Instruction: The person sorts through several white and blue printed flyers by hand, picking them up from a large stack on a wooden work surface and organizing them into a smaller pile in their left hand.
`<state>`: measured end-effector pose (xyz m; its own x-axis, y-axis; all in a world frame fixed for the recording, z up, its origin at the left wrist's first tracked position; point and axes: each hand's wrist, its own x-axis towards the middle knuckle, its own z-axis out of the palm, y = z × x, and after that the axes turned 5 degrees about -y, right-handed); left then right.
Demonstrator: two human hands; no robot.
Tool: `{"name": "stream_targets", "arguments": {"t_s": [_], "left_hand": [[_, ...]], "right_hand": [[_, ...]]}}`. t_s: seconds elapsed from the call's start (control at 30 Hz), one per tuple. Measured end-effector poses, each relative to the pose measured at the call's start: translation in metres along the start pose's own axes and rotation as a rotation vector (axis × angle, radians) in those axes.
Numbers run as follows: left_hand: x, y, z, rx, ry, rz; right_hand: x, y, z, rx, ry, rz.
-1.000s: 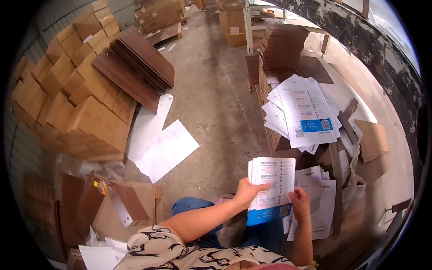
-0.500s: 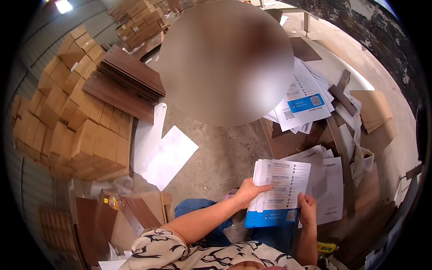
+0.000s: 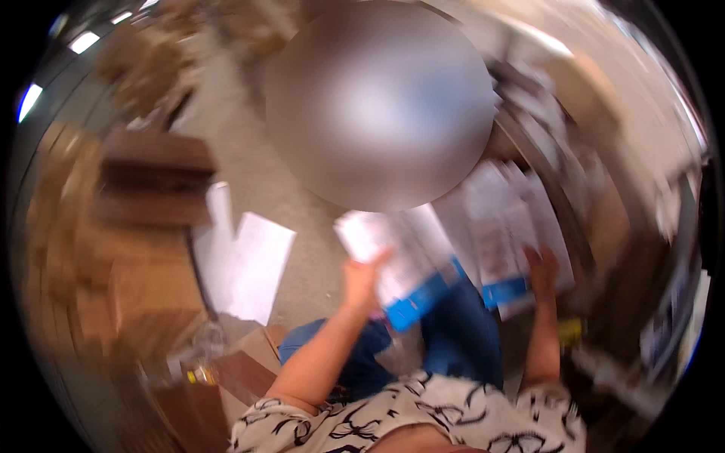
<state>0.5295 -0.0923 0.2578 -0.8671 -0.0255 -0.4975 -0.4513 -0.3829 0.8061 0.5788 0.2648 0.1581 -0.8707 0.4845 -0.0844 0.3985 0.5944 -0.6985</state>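
Note:
My left hand (image 3: 365,284) grips the left edge of a stack of printed leaflets (image 3: 408,253) with a blue band along the bottom, held over my lap. To the right, my right hand (image 3: 542,269) is at the right edge of a single leaflet (image 3: 495,241) with the same blue band, its fingers closed at that edge as far as the blur shows. This leaflet lies over or just above larger white printed sheets (image 3: 550,219). Motion smears the print on all of them.
White sheets (image 3: 260,264) lie on the floor at left. Dark brown boards (image 3: 155,177) rest beside piled cardboard boxes (image 3: 143,283). A bottle with a yellow cap (image 3: 202,375) is at lower left, and a yellow object (image 3: 571,331) is by my right forearm. A round blur covers the top middle.
My right hand has left the stack and moved right with one leaflet. The left hand keeps the stack, now farther left in the picture. The whole view has shifted and blurred.

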Motion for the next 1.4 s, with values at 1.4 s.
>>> {"name": "stream_targets", "arguments": {"t_s": [1.4], "left_hand": [[-0.018, 0.012, -0.002, -0.042, -0.036, -0.053]], "right_hand": [[0.018, -0.014, -0.074, -0.307, -0.240, -0.138]]}}
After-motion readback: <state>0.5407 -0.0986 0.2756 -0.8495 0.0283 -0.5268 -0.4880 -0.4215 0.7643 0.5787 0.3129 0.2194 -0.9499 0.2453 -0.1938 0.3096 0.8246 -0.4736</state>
